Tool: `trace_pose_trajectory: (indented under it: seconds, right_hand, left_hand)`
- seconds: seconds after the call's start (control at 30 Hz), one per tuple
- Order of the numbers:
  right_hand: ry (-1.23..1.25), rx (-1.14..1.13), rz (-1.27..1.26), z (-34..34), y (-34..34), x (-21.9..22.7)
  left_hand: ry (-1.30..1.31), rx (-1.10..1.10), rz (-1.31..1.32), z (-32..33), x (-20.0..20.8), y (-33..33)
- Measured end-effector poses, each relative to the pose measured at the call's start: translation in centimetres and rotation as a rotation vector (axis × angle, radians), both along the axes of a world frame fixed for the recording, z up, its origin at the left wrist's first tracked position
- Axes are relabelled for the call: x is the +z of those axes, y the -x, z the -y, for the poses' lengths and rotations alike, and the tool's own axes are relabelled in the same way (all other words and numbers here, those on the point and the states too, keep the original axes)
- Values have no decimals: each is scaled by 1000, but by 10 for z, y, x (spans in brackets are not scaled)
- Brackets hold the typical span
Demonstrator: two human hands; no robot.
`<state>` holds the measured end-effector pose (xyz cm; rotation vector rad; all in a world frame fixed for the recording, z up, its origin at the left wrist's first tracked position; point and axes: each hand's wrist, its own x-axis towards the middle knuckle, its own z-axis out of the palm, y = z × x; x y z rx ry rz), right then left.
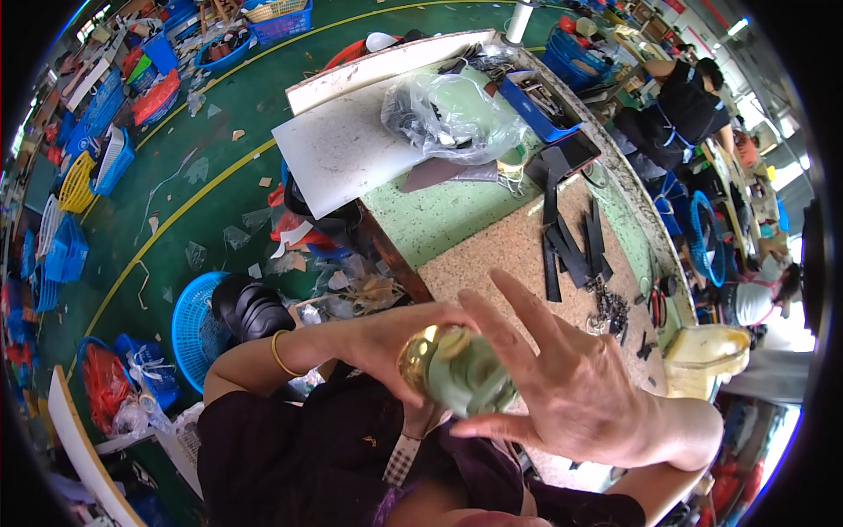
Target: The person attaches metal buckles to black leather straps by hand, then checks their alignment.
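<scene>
Close in front of me, a shiny see-through bottle or jar (474, 373) with a gold-coloured end tilts above the bench's near edge. My left hand (395, 347) is wrapped round its gold end. My right hand (575, 391) is beside the other end, fingers spread, thumb below; I cannot tell whether it touches. Beyond my hands, several black strips (571, 241) lie on a speckled board (474, 272). Small dark metal pieces (612, 307) are heaped near its right side.
A clear plastic bag (465, 114), a white board (351, 132) and a blue tray (540, 105) of tools occupy the far bench. Red-handled pliers (657, 303) and a yellowish tub (707, 356) are at right. A blue basket (198, 325) stands left; a co-worker (676, 114) is far right.
</scene>
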<state>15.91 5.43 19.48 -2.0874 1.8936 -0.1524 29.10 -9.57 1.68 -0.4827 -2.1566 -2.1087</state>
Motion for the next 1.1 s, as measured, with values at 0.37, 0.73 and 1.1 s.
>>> trace_pose_trajectory:
  seconds: [0.37,0.73,1.1]
  right_hand:
    - [34,451,169,13,22,-12]
    - [320,364,-110,19,38,-24]
    - [391,526,47,40,43,-21]
  left_hand:
    - [220,-9,-57,6,9,10]
    - [274,370,47,7,13,7]
    - [268,366,107,17,6,5]
